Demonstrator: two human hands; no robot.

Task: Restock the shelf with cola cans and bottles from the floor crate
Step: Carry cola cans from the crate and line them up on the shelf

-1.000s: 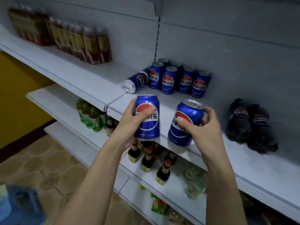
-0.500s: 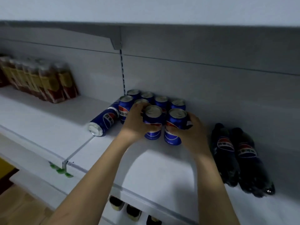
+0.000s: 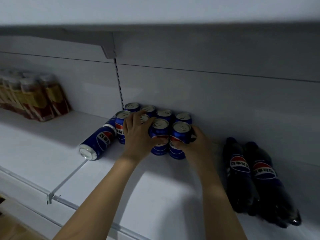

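left hand (image 3: 137, 135) grip curled round upright cola can (image 3: 159, 135), right hand (image 3: 195, 142) grip curled round neighbouring can (image 3: 179, 140); both cans stand on white shelf (image 3: 155, 191), touching each other, just before cluster of upright cans (image 3: 164, 113) at back wall. one can (image 3: 97, 144) lies toppled at left. two cola bottles (image 3: 251, 175) lie right. packaged drinks (image 3: 32, 97) far left.

- Both forearms are bare up to the bottom edge of the view; no sleeve shows.
- The left hand (image 3: 136, 135) and right hand (image 3: 199, 142) wear no gloves, rings or watch.
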